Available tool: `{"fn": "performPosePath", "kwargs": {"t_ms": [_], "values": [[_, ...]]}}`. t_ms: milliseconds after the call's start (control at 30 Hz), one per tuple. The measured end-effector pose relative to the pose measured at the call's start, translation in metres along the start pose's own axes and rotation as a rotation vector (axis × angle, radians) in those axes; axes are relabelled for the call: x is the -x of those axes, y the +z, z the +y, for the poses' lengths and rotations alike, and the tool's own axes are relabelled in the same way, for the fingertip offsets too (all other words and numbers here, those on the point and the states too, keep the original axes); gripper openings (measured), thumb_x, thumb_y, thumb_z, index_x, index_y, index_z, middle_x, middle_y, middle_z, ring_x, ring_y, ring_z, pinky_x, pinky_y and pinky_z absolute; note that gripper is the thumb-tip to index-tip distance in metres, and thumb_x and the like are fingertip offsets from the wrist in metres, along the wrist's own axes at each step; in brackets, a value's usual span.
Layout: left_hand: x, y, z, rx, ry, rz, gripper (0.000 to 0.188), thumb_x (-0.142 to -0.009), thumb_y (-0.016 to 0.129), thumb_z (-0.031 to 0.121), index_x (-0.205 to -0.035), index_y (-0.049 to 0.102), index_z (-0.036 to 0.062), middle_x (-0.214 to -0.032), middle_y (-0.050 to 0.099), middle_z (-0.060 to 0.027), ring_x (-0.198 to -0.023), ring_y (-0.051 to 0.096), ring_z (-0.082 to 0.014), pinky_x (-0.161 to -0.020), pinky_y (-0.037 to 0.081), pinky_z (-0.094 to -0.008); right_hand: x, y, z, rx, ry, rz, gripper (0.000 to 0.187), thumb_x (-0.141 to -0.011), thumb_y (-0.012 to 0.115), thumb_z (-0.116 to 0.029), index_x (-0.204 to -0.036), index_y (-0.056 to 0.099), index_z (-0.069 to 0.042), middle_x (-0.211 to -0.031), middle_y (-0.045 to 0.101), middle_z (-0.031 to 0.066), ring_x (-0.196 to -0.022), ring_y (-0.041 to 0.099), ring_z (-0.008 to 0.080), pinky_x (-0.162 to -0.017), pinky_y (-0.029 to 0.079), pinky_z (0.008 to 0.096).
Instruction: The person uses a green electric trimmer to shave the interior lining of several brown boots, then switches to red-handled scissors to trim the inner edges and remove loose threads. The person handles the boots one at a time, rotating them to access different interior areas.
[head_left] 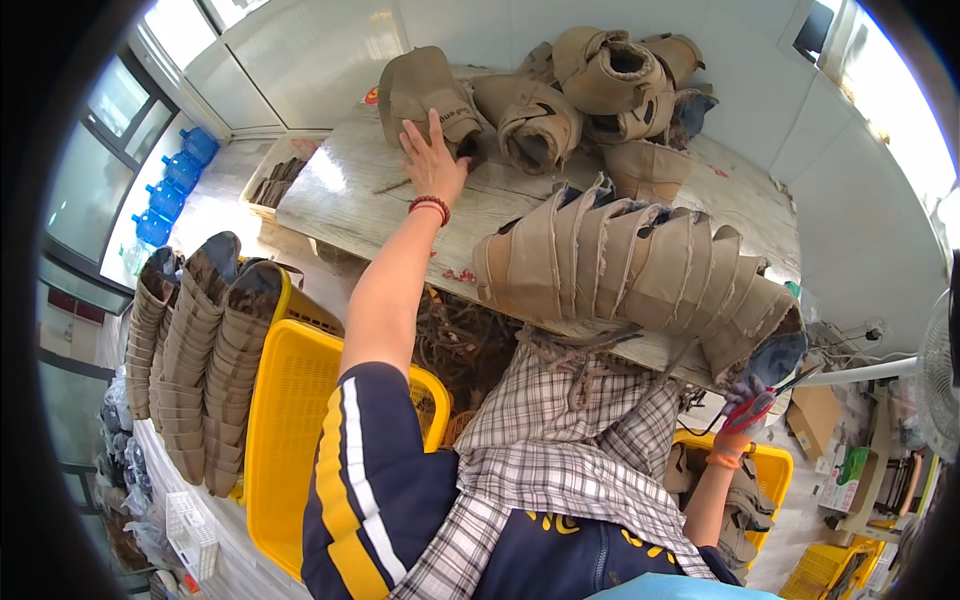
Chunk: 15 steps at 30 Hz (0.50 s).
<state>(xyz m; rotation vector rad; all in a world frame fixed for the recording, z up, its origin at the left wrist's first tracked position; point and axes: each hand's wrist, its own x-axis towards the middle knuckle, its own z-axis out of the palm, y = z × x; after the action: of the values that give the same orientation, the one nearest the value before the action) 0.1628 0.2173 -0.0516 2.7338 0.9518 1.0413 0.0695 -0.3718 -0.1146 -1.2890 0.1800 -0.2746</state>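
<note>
My left hand [435, 165] stretches across the table, its fingers spread against the near side of a tan shoe upper [420, 90] that has dark lettering on it. A red bead bracelet circles that wrist. Low at the right, beside the table's front edge, my right hand [738, 432] wears a glove with an orange cuff and is closed around red-handled scissors [752, 408], dark blades pointing up and right. Between the hands lies a long row of nested tan shoe uppers [640, 260] with frayed edges. More loose uppers [610, 80] are heaped at the back of the table.
The wood-look table [350, 190] meets a white wall. A yellow crate [290, 430] stands at my left near tall stacks of nested uppers [190, 370]; another yellow crate [770, 470] holding pieces is at my right. Dark scraps [460, 340] fill the space under the table. A fan [940, 370] stands far right.
</note>
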Motion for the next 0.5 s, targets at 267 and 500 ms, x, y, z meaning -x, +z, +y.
{"fn": "performPosePath", "kwargs": {"t_ms": [267,500], "values": [[-0.009,-0.024,-0.089,0.407,0.039,0.015,0.057,-0.079,0.046,-0.001,-0.133,0.045,0.0165,-0.121,0.054,-0.0192,-0.104,0.054,-0.0397,-0.087,0.046,-0.0438,0.049,-0.033,-0.006,0.064,0.13,-0.018,0.056,-0.096,0.049,-0.042,-0.12,0.048,0.008,-0.076,0.056,0.0113,-0.055,0.051,0.0114,-0.043,0.039,0.0177],[0.036,-0.206,-0.127,1.486,-0.524,-0.622,0.042,-0.09,0.046,0.025,-0.126,0.052,0.0028,-0.114,0.061,-0.0197,-0.087,0.067,-0.0334,-0.058,0.057,-0.0455,0.074,0.001,-0.043,0.316,-0.14,-0.352,0.054,-0.095,0.046,-0.044,-0.116,0.053,0.005,-0.065,0.044,-0.0004,-0.055,0.039,0.0064,-0.051,0.031,0.0206]]}}
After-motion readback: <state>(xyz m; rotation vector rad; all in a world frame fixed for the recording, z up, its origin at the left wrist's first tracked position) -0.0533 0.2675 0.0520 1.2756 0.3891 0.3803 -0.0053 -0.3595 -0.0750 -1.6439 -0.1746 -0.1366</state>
